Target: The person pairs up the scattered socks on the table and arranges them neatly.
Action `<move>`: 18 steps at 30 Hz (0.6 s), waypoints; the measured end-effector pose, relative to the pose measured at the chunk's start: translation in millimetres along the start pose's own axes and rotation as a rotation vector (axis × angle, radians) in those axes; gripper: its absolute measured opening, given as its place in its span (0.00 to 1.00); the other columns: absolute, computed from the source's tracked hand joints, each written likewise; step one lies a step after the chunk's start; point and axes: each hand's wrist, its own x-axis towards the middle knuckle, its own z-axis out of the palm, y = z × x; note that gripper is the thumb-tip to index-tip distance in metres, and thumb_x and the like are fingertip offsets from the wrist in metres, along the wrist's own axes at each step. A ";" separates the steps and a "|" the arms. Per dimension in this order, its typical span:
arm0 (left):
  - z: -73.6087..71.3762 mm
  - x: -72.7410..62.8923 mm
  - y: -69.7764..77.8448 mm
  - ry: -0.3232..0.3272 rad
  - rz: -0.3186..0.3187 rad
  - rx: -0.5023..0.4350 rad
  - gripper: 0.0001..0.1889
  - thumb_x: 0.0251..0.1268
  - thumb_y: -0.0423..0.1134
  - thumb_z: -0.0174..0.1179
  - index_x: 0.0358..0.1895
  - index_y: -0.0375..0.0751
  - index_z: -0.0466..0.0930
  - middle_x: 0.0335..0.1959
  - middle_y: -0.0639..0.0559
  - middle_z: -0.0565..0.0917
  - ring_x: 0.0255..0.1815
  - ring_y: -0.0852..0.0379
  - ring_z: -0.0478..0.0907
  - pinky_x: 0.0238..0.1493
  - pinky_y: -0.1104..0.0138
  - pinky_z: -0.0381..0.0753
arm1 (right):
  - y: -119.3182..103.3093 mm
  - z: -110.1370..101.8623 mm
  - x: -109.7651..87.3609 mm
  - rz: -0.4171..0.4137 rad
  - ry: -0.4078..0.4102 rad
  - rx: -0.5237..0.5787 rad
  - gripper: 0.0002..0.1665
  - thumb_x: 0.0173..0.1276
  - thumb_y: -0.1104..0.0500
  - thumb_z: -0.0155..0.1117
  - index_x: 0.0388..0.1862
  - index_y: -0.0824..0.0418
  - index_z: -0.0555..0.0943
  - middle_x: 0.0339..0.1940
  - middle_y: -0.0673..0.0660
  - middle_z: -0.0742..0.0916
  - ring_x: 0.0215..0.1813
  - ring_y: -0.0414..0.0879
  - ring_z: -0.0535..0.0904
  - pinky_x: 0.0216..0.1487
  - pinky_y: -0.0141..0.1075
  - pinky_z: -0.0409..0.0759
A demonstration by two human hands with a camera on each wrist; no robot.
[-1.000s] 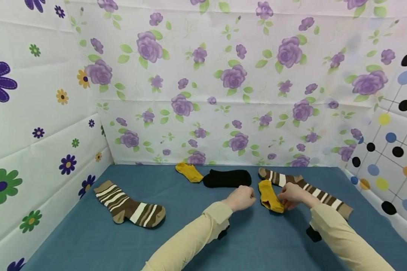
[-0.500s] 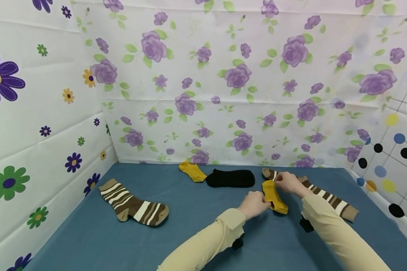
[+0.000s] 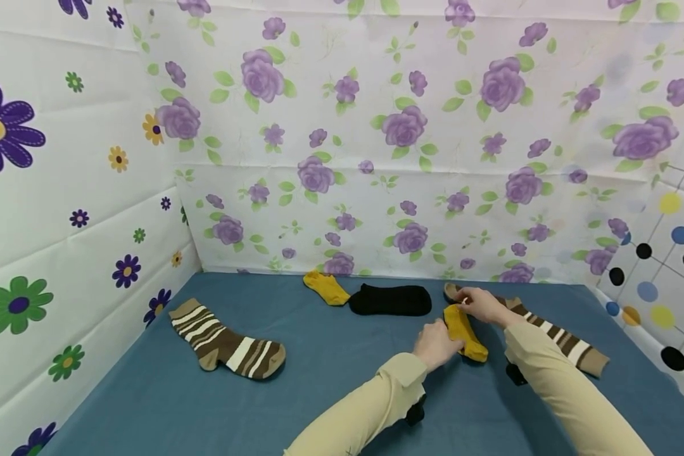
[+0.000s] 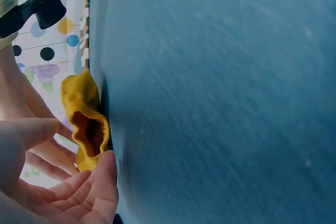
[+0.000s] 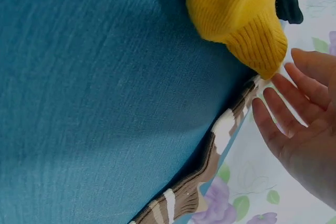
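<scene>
A yellow ankle sock (image 3: 463, 330) lies on the blue cloth between the hands. My left hand (image 3: 436, 345) is at its near left side. In the left wrist view the fingertips of the left hand (image 4: 68, 192) touch the rim of the sock's opening, and the thumb stands apart from them. My right hand (image 3: 481, 305) is at the sock's far end. In the right wrist view the right hand (image 5: 310, 108) has its fingers spread, fingertips right at the end of the yellow sock (image 5: 252, 24). Just behind lies a brown striped sock (image 3: 558, 335), partly covered by the right hand and sleeve.
Toward the back are another yellow sock (image 3: 326, 289) and a black sock (image 3: 390, 300), nearly end to end. A second brown striped sock (image 3: 228, 342) lies at the left. Patterned sheets (image 3: 319, 126) rise along the back and sides of the blue cloth (image 3: 205, 418).
My left hand has moved right to the yellow sock. My right hand has gone from the sock's right side up to its far end. The view has shifted slightly.
</scene>
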 end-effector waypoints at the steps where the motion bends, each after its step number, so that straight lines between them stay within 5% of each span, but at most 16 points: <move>1: 0.9 0.9 0.2 0.011 -0.007 0.021 0.20 0.55 0.48 0.62 0.43 0.35 0.73 0.22 0.49 0.71 0.15 0.57 0.69 0.17 0.68 0.69 | 0.7 0.3 0.6 -0.006 -0.005 -0.002 0.15 0.67 0.65 0.54 0.49 0.74 0.73 0.43 0.67 0.78 0.46 0.60 0.73 0.43 0.48 0.72; 8: 6.9 5.8 7.4 0.041 -0.025 0.207 0.27 0.52 0.59 0.61 0.44 0.38 0.75 0.27 0.49 0.74 0.22 0.56 0.72 0.23 0.66 0.73 | 5.0 1.1 3.7 -0.050 -0.039 -0.034 0.18 0.66 0.66 0.55 0.52 0.76 0.71 0.46 0.69 0.77 0.48 0.62 0.72 0.45 0.49 0.71; 18: 18.4 9.7 10.1 0.035 -0.082 0.335 0.31 0.45 0.64 0.63 0.42 0.40 0.78 0.35 0.47 0.72 0.29 0.55 0.71 0.31 0.64 0.75 | 9.4 5.2 7.0 -0.045 -0.068 -0.049 0.18 0.60 0.71 0.59 0.50 0.76 0.74 0.44 0.68 0.78 0.47 0.63 0.72 0.43 0.47 0.74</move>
